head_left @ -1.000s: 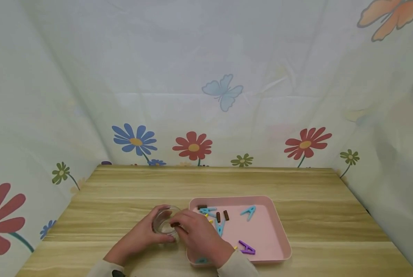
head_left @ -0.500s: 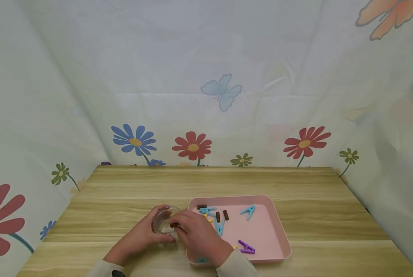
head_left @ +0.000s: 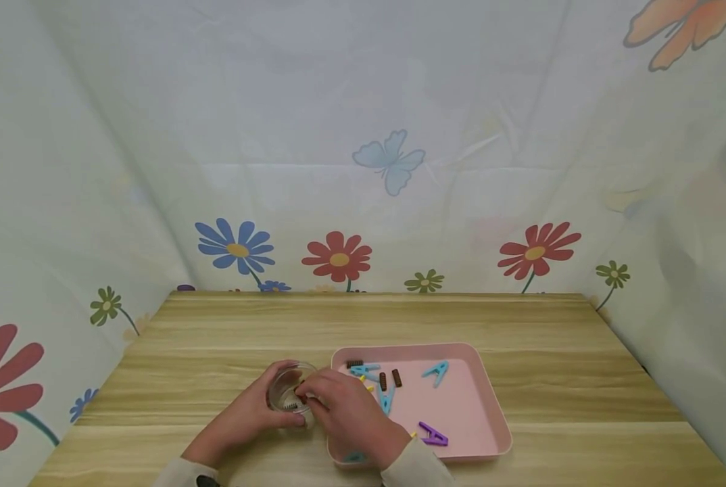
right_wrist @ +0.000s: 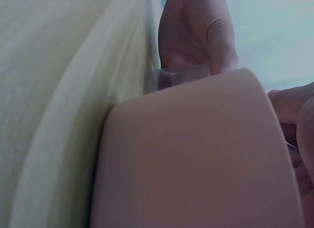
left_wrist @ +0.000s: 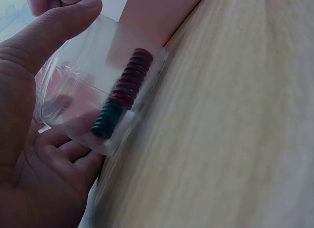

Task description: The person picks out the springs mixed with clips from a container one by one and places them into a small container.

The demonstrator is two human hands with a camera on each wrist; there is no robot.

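A small clear glass cup (head_left: 290,392) stands on the wooden table (head_left: 399,318), just off the left rim of the pink tray (head_left: 485,406), touching or nearly touching it. Inside the cup lies a dark ribbed spring (left_wrist: 122,93), a short coil that reads reddish-brown at one end and nearly black at the other; it rests against the cup's wall on the table side.

The left hand (head_left: 241,419) comes in from 7 o'clock and wraps the cup, thumb (left_wrist: 54,26) laid along its upper side and fingers curled beneath, so the glass is firmly held. The right hand (head_left: 351,412) comes in from 5 o'clock, lying across the tray's near-left corner, its fingertips gathered at the cup's mouth at about 3 o'clock of the rim. Whether those fingertips pinch anything I cannot tell; they hide their own tips from above, and the right wrist view shows mostly the tray's wall.

On the tray, more brown springs lie toward 11 o'clock: one (head_left: 355,364) at the far-left corner and two (head_left: 390,380) side by side nearer the middle. Light blue clothespins (head_left: 436,372) lie toward 12 o'clock, a purple clothespin (head_left: 432,435) at 6 o'clock, and small yellow pieces (head_left: 368,385) just beside the right hand.

A flowered cloth (head_left: 339,257) hangs behind and on both sides of the table.
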